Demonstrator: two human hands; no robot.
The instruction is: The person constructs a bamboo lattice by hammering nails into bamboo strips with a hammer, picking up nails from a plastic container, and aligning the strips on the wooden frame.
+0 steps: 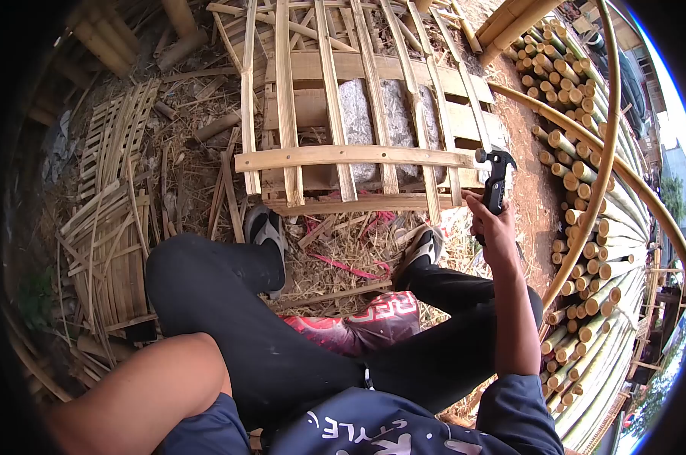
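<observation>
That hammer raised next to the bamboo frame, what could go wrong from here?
The right hand holds the hammer raised at the end of the cross slat; a missed blow could split the thin strip or glance off. The feet in open sandals sit just under the frame, so a slipping hammer might hit toes. The left hand is out of view, so whether it steadies the frame is unclear.

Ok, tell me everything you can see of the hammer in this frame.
The hammer is black, seemingly metal-headed, with a round striking face toward the left and a curved claw toward the right. Its dark handle runs down into the right hand, which wraps the lower part in a closed grip. It stands roughly upright, raised at the right end of the bamboo slat frame, its face close to the horizontal slat's end; whether they touch is unclear.
</observation>
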